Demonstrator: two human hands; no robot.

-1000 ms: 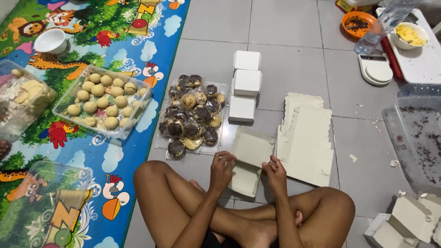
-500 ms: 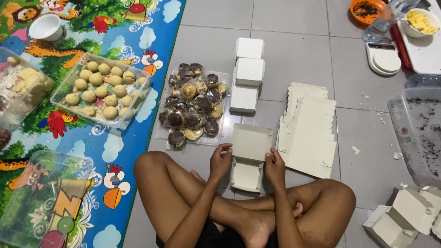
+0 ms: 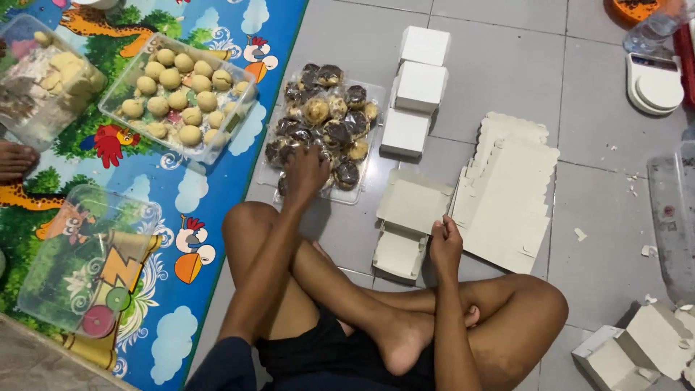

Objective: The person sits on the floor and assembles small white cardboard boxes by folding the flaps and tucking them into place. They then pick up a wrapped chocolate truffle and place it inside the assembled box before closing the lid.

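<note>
My left hand (image 3: pixel 305 172) lies on the near edge of the clear tray of chocolate-topped pastries (image 3: pixel 326 123) at eleven o'clock from my crossed legs, fingers curled down over one pastry; I cannot tell whether they pinch it. My right hand (image 3: pixel 444 242) rests at twelve o'clock, fingers folded together, just beside the open white box (image 3: pixel 409 221). Flat box blanks (image 3: pixel 510 195) lie at one o'clock, three closed boxes (image 3: pixel 418 87) beyond.
</note>
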